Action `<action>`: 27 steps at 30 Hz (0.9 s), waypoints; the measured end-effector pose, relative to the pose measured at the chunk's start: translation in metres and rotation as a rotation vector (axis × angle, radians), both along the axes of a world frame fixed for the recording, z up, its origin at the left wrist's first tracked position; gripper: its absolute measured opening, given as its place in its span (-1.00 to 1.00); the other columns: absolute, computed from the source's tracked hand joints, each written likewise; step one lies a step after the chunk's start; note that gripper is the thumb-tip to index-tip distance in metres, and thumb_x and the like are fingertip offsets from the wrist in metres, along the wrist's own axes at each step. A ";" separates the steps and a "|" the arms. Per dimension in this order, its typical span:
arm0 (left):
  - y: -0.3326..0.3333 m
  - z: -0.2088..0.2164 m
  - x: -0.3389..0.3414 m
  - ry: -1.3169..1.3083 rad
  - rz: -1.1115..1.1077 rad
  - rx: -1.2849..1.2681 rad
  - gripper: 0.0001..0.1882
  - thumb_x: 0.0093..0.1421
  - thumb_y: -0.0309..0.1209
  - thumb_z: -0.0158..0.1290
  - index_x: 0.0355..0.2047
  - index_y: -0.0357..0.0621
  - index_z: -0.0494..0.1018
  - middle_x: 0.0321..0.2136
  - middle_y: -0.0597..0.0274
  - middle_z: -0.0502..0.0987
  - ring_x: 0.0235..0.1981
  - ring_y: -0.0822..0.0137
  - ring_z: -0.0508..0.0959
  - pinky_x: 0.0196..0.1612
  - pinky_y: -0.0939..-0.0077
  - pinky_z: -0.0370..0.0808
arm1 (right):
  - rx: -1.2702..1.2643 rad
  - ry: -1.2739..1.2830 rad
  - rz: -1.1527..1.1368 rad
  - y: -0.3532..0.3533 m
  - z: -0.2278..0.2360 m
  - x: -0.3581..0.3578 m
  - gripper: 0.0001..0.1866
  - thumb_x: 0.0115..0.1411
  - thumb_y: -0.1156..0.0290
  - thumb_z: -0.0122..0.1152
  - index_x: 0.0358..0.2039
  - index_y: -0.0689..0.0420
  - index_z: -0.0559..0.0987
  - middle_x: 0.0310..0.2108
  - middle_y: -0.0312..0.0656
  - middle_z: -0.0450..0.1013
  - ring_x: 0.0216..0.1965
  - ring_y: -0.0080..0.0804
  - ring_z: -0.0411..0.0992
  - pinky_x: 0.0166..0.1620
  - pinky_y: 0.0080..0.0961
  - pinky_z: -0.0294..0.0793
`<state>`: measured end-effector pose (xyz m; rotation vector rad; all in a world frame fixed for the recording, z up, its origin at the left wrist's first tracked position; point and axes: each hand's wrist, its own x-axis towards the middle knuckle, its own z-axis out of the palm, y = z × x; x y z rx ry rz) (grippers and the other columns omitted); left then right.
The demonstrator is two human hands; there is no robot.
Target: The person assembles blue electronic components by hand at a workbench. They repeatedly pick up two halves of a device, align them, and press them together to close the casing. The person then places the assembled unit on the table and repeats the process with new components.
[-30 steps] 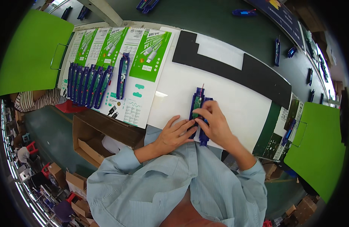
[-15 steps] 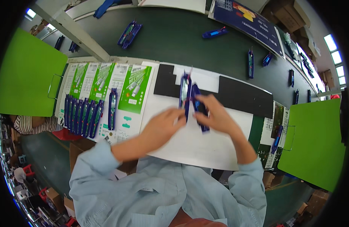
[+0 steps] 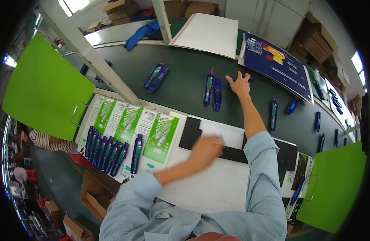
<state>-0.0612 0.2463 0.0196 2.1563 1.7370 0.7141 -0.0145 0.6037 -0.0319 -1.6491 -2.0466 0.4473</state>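
On the dark green work surface lie two halves of a dark blue plastic casing [image 3: 217, 94], side by side; a green circuit board shows in the left one. Just right of them my right hand [image 3: 241, 85] reaches out, fingers spread, over another blue casing, most of which the hand hides. I cannot tell whether they touch. My left hand [image 3: 209, 152], smeared by motion, hovers over the black and white sheets in front of me; its fingers are unclear. To its left, several narrow blue casings [image 3: 106, 152] stand in a row, and a single one [image 3: 137, 154] lies apart.
Green-and-white printed card [image 3: 161, 138] lies beneath the row. Further casings [image 3: 274, 114] are scattered along the green surface [image 3: 185, 60]. A white post [image 3: 96, 60] rises at left. Bright green panels [image 3: 44, 88] flank both sides. A dark blue printed board [image 3: 273, 62] lies at the back.
The two casing halves were between my hands over the white sheet; now they rest on the green surface. My right hand has reached forward, and my left hand is empty-looking but blurred.
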 end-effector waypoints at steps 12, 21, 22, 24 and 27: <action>-0.088 -0.041 0.043 -0.063 0.005 0.079 -0.71 0.35 -0.42 0.17 0.06 -0.15 0.58 0.25 0.16 0.52 0.37 0.18 0.42 0.49 0.00 0.20 | 0.480 -0.051 0.198 -0.042 0.016 0.130 -0.55 0.06 0.56 0.22 0.02 0.12 0.67 0.30 0.05 0.41 0.25 0.17 0.40 0.26 0.00 0.38; -0.087 -0.046 0.049 -0.065 -0.006 0.129 -0.77 0.35 -0.45 0.15 0.00 -0.16 0.60 0.18 0.19 0.54 0.34 0.19 0.44 0.47 0.01 0.23 | 0.307 -0.089 0.109 -0.059 -0.028 0.217 -0.51 0.12 0.63 0.34 0.10 0.09 0.54 0.34 0.07 0.25 0.23 0.29 0.38 0.25 0.08 0.42; -0.084 -0.047 0.050 -0.077 -0.002 0.136 -0.77 0.35 -0.45 0.15 0.00 -0.16 0.60 0.18 0.19 0.54 0.34 0.19 0.44 0.47 0.01 0.23 | 0.296 -0.065 0.092 -0.055 -0.025 0.219 -0.50 0.12 0.64 0.34 0.09 0.08 0.54 0.33 0.06 0.26 0.22 0.29 0.38 0.24 0.09 0.42; -0.087 -0.048 0.050 -0.082 0.007 0.143 -0.77 0.36 -0.45 0.15 0.00 -0.16 0.60 0.17 0.19 0.55 0.33 0.20 0.44 0.47 0.02 0.23 | 0.276 -0.028 0.077 -0.052 -0.025 0.222 -0.47 0.09 0.66 0.31 0.10 0.06 0.53 0.30 0.05 0.27 0.21 0.27 0.41 0.23 0.09 0.44; -0.092 -0.051 0.047 -0.057 0.041 0.137 -0.77 0.37 -0.45 0.16 0.01 -0.15 0.59 0.16 0.18 0.55 0.32 0.19 0.45 0.48 0.03 0.23 | 0.176 -0.161 0.019 -0.075 -0.017 0.195 -0.46 0.08 0.65 0.30 0.11 0.06 0.53 0.29 0.05 0.28 0.21 0.24 0.42 0.24 0.08 0.44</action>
